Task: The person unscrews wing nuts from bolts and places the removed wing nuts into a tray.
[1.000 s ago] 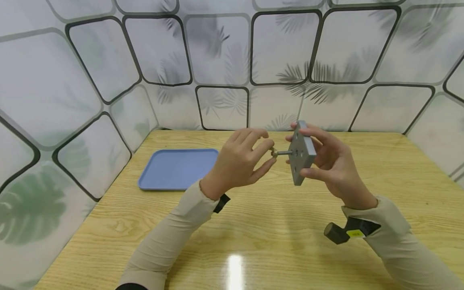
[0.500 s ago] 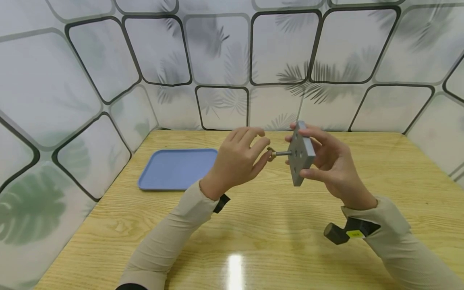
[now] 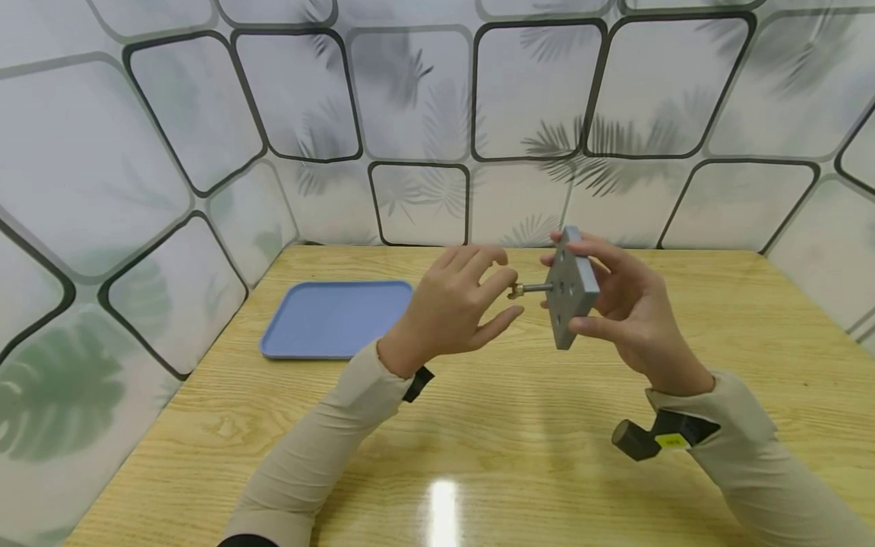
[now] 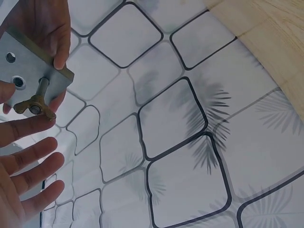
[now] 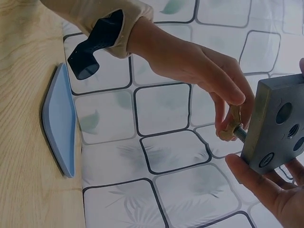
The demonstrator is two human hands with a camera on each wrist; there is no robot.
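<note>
My right hand [image 3: 632, 308] holds a grey metal block [image 3: 569, 292] with several holes by its edges, above the table. A bolt [image 3: 538, 288] sticks out of the block's face toward the left, with a brass wing nut [image 3: 516, 291] at its outer end. At that nut, my left hand [image 3: 454, 300] touches a wing with the index fingertip. Its thumb stands apart below, and the other fingers are loosely bent. In the left wrist view the wing nut [image 4: 35, 105] lies against the index finger [image 4: 26, 129]. The right wrist view shows the block [image 5: 278, 126] with its holes side-on.
A blue tray [image 3: 335, 319] lies on the wooden table [image 3: 478, 441] at the left, partly behind the left forearm. Patterned curtain-like walls [image 3: 417, 99] enclose the back and left side. Each wrist carries a black camera mount [image 3: 659, 437].
The left thumb and index finger shift about the wing nut, and the thumb has swung away from it. The wing nut's wings have turned. The block has barely moved.
</note>
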